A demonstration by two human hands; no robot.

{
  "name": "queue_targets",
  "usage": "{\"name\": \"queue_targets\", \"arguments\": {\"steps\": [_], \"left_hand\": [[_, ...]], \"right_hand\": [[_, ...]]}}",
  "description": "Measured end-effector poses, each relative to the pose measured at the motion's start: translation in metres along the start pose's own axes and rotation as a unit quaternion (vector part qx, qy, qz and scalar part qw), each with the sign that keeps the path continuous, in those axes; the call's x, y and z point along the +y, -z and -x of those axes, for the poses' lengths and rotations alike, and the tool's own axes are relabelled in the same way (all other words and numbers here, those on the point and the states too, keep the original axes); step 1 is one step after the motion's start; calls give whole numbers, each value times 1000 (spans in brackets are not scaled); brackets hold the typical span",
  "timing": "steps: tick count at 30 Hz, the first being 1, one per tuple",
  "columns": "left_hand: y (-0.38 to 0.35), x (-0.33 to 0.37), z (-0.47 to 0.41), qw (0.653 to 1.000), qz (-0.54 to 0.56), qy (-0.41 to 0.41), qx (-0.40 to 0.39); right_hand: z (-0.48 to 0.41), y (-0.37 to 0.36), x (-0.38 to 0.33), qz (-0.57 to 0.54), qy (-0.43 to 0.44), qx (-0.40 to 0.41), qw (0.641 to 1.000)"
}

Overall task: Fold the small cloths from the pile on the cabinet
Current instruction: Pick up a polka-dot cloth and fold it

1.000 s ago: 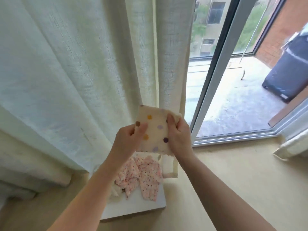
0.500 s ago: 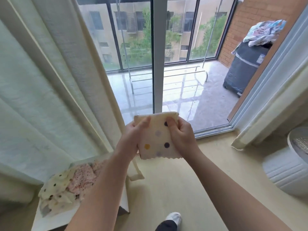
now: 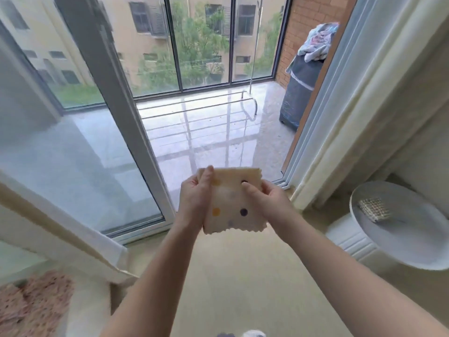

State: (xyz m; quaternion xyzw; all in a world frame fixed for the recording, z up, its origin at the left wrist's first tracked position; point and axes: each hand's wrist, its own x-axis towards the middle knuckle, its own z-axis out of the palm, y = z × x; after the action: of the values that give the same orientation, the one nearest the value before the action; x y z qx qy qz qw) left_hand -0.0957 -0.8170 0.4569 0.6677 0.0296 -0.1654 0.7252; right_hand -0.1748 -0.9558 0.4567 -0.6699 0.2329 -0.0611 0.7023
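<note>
I hold a small cream cloth with coloured dots [image 3: 230, 203] up in the air in front of me, folded into a rough square with a scalloped lower edge. My left hand [image 3: 194, 200] grips its left side, thumb on the front. My right hand [image 3: 266, 203] pinches its right side, thumb across the front near a dark dot. The pile of pink speckled cloths [image 3: 31, 302] lies at the bottom left on the white cabinet [image 3: 82, 312], well away from both hands.
A round white side table [image 3: 398, 244] with a small woven mat [image 3: 374, 209] stands at the right. A sliding glass door [image 3: 116, 98] opens onto a balcony ahead. Curtains hang at the left [image 3: 60, 229] and right [image 3: 364, 93]. Beige floor lies below my arms.
The view has swung to the right, away from the cabinet and toward the side table. Both hands keep hold of the dotted cloth, carried along at about the same height.
</note>
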Motion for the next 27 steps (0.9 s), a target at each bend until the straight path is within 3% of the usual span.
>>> {"name": "queue_targets", "arguments": {"steps": [3,8,13,18,27], "left_hand": [[-80,2,-6,999,-3,5,-46],[-191,-15,-4,998,-1,-9,-59],[-302,-48,11,995,34,71,-68],[-407,-91,42,985,-42,99,-137],[-588,-146,7,982,-53,138,-118]], "right_hand": [[-18,75,0,-20,-16,33,999],[-39,189,12,-51,-24,55,997],[-50,312,24,-51,-34,53,997],[-53,444,30,-39,-61,74,995],[-139,618,60,-32,-112,75,990]]}}
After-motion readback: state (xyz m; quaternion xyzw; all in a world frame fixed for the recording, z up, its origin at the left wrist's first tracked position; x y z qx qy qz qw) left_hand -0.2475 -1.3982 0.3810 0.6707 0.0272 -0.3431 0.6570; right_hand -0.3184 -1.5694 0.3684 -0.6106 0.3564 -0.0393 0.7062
